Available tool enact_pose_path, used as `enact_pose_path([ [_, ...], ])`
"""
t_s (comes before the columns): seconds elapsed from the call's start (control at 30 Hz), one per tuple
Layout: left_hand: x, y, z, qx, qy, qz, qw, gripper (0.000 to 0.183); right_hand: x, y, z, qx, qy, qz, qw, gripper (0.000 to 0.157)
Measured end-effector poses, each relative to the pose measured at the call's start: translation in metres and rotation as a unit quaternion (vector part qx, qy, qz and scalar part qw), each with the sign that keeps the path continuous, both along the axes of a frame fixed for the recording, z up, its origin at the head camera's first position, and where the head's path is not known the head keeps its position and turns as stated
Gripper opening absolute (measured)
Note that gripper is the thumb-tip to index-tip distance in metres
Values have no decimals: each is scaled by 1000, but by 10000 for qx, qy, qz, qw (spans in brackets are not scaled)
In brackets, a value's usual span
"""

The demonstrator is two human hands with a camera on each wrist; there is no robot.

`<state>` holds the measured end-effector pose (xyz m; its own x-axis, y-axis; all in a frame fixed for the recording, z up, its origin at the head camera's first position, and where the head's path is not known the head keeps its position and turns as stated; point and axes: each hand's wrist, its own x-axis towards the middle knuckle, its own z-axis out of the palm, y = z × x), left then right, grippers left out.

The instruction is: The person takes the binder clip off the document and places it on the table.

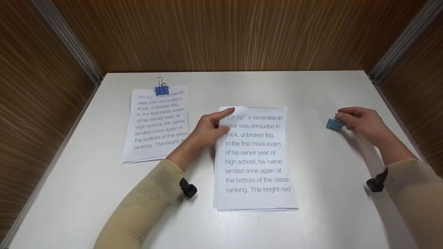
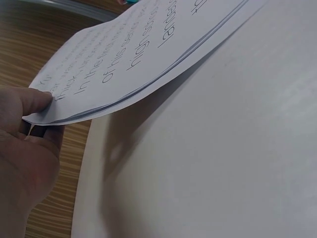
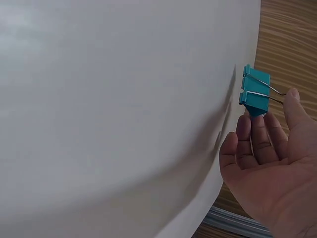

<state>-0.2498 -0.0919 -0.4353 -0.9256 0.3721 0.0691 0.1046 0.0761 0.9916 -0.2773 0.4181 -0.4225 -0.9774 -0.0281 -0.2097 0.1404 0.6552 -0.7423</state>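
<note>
My left hand (image 1: 207, 129) pinches the upper left edge of a stack of printed sheets (image 1: 256, 155), thumb on top and fingers beneath. In the left wrist view that end of the paper stack (image 2: 124, 64) is raised off the table, and its layered edges show. Off to the right, my right hand (image 1: 363, 124) holds a teal binder clip (image 1: 335, 124) by its wire handles. The right wrist view shows the clip's body (image 3: 256, 89) with the thumb on a handle and several fingers curled below; its jaws look closed.
A second paper stack (image 1: 157, 124) lies at the left with a blue binder clip (image 1: 161, 90) on its top edge. The white table (image 1: 277, 228) is bounded by wood-grain panels (image 1: 228, 34) at the back and both sides.
</note>
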Motion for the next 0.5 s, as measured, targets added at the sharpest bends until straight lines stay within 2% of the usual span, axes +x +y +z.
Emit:
enact_pose_path([
  [0.17, 0, 1, 1, 29, -42, 3, 10000, 62, 0, 2, -2, 255, -148, 36, 9996, 80],
  [0.5, 0, 2, 1, -51, -133, 67, 9999, 62, -5, -1, -4, 361, -99, 45, 9993, 82],
])
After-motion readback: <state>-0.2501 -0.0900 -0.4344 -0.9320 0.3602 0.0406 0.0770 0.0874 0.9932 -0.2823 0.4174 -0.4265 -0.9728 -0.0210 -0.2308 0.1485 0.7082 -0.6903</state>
